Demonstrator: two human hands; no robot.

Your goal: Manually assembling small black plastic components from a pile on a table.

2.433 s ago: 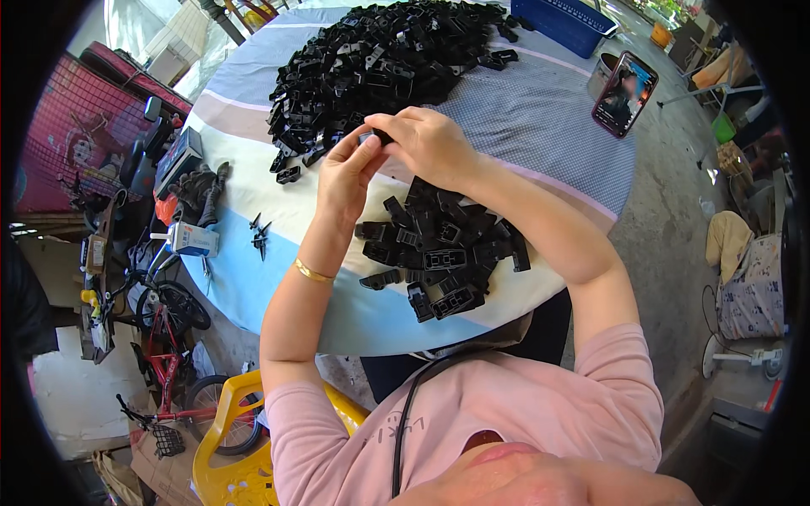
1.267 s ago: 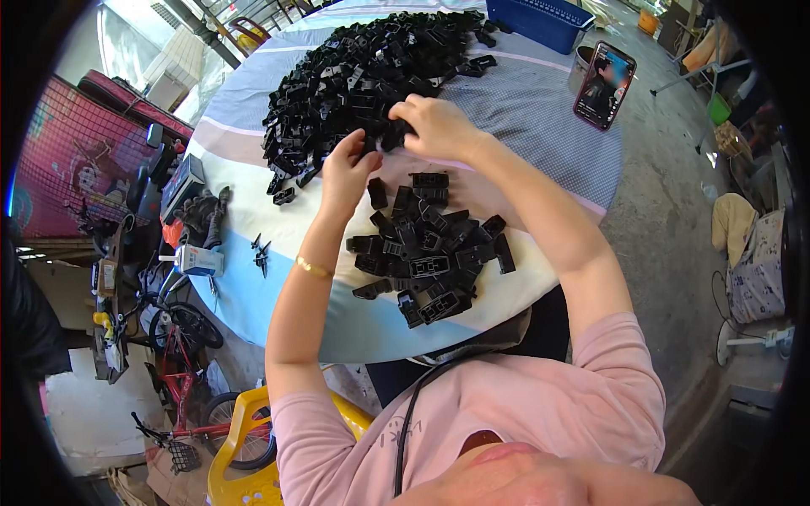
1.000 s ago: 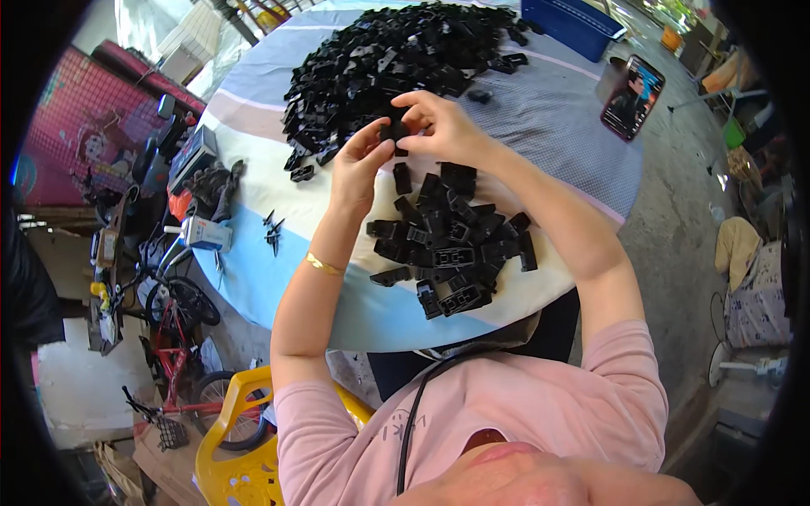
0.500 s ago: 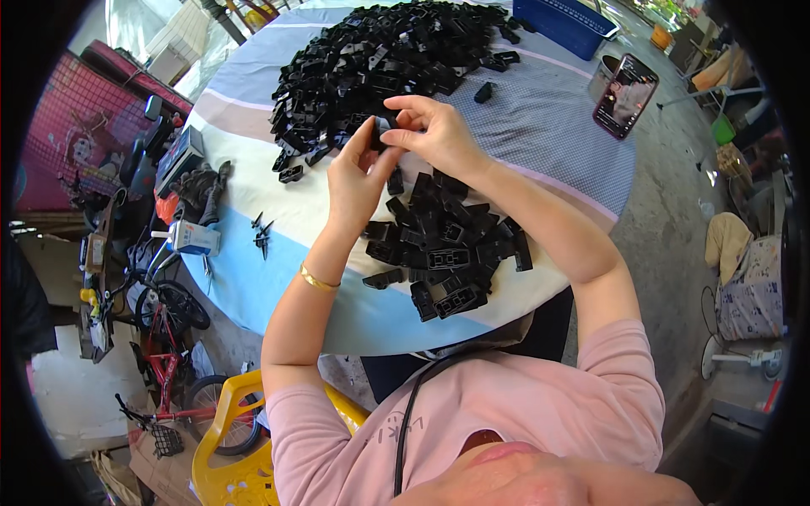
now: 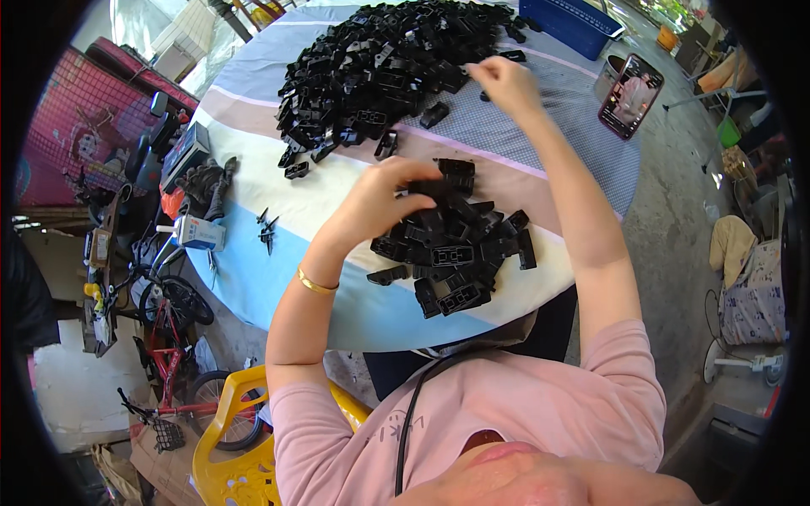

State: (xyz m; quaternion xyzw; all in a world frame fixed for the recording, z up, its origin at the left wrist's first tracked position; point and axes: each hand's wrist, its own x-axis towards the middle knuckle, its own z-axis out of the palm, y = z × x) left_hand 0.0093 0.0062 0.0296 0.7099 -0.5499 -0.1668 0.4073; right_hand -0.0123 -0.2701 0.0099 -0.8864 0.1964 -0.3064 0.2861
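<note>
Over the near small pile of black plastic connector housings point(image 5: 451, 255), my left hand point(image 5: 375, 201) curves its thumb and fingers around a black connector housing point(image 5: 427, 189). That piece merges with the dark ones behind it, so its outline is hard to see. Farther off, my right hand point(image 5: 509, 84) is at the right edge of the large heap of black connector housings point(image 5: 371, 72). Its fingers are pinched together and slightly blurred; what they hold, if anything, does not show. A few loose housings point(image 5: 434, 115) lie between the heap and the small pile.
A blue plastic basket point(image 5: 569, 25) stands at the far right of the cloth-covered table point(image 5: 295, 291). A phone point(image 5: 631, 95) leans on a grey cup point(image 5: 607, 78). Small black slivers point(image 5: 267, 232), a white-and-blue box point(image 5: 201, 234) and dark gloves point(image 5: 205, 190) lie on the left.
My hands, earlier together on one black piece near the heap, have parted. The left came down to the small pile; the right went out to the heap's right edge.
</note>
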